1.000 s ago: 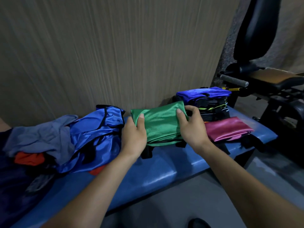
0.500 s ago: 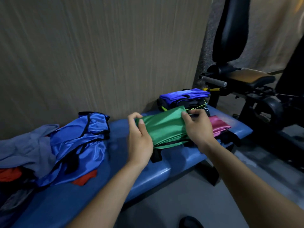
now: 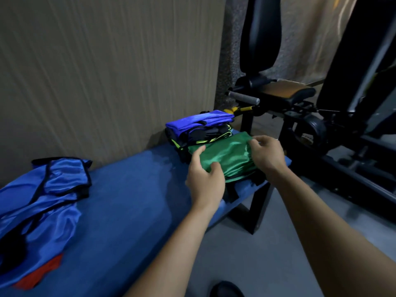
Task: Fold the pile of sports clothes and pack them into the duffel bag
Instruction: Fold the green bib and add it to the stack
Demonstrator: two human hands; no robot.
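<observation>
**Folded green garment held at the far end of the bench**

Hands on shiny green fabric: your left hand [image 3: 204,181] pinches the near-left corner of the folded green garment [image 3: 229,159], thumb under and fingers over the edge, while your right hand [image 3: 267,153] grips its far-right edge with curled fingers. The two hands are apart, one at each side of the fold.

The green piece lies at the right end of the blue padded bench [image 3: 132,202], touching a stack of folded clothes [image 3: 199,129] just behind it, topped by a royal-blue item with black and neon-yellow layers beneath. Something dark sits under the green garment; what it is cannot be told.

At the bench's left end, well apart from you, an unfolded blue satin garment with black trim [image 3: 45,202] lies spread out, a red piece [image 3: 40,275] showing from under it.

No bag or other container shows in this view, and no brand, label or writing can be read. A black exercise machine [image 3: 300,99] stands beyond the bench, against a ribbed wall panel [image 3: 107,71].
</observation>
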